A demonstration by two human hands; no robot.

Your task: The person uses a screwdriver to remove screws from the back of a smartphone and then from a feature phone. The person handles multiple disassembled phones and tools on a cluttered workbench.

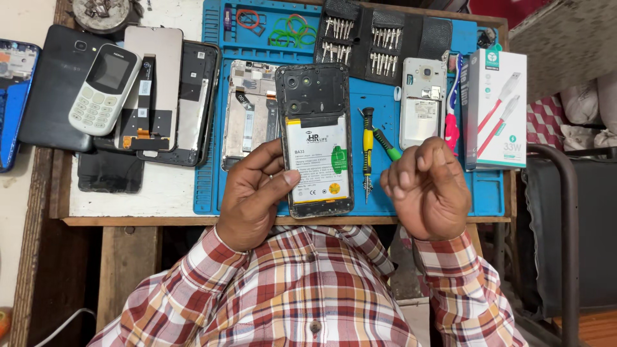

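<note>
My left hand [254, 193] grips an opened smartphone [316, 138] by its left edge, thumb resting on the white battery [319, 168]. The phone's back cover is off and its dark camera section faces the far side. My right hand [427, 187] hovers just right of the phone with fingers curled loosely together and nothing visible in them. Between the hands, a yellow-and-green screwdriver [367, 154] lies on the blue work mat [488, 186], with a green-handled tool [385, 144] crossing beside it.
On the mat lie a bare phone frame [247, 109], a silver phone back [422, 103], a black bit set [379, 42] and a white cable box [498, 109]. Left of the mat are a keypad phone [105, 88], screen panels [154, 90] and dark phones.
</note>
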